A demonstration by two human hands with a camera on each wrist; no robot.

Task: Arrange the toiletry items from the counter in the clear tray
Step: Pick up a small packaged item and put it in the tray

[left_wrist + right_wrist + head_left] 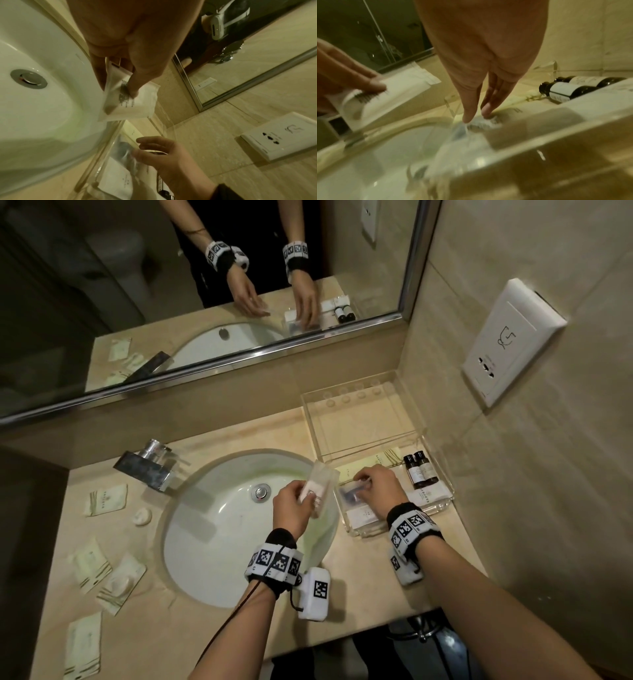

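Observation:
My left hand [297, 498] [118, 88] grips a white sachet [319, 487] [137, 108] [399, 92] in the air over the sink's right edge, beside the clear tray [370, 531]. My right hand [368, 479] [476, 117] is inside the tray, where thumb and forefinger pinch a clear plastic packet [351, 495] [123, 150] [467, 129] with something dark blue in it. Two dark bottles [420, 470] [565, 89] lie at the tray's far right. A white box [363, 513] lies near its front.
The tray's lid [359, 419] stands open behind it, by the wall. Several pale sachets [106, 498] and a round soap [142, 516] lie on the counter left of the sink [219, 529]. A chrome faucet [150, 470] stands at the back left.

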